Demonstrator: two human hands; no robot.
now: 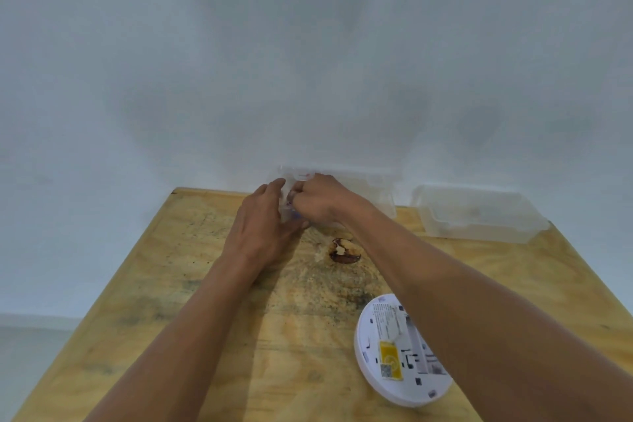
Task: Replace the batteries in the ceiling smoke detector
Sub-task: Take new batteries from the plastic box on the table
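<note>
Plywood, stained dark through the middle, makes up the tabletop point(171, 336) against a pale wall. Both arms reach to its far edge. The left hand point(263, 226) curls its fingers round the near corner of a clear plastic container point(376, 188); the right hand point(317, 197) is bunched tight just beside it, pinching something small I cannot make out. Further right stands a second clear container point(479, 216). Nearer, under the right forearm, the white smoke detector point(387, 353) lies back-up, yellow label showing.
</note>
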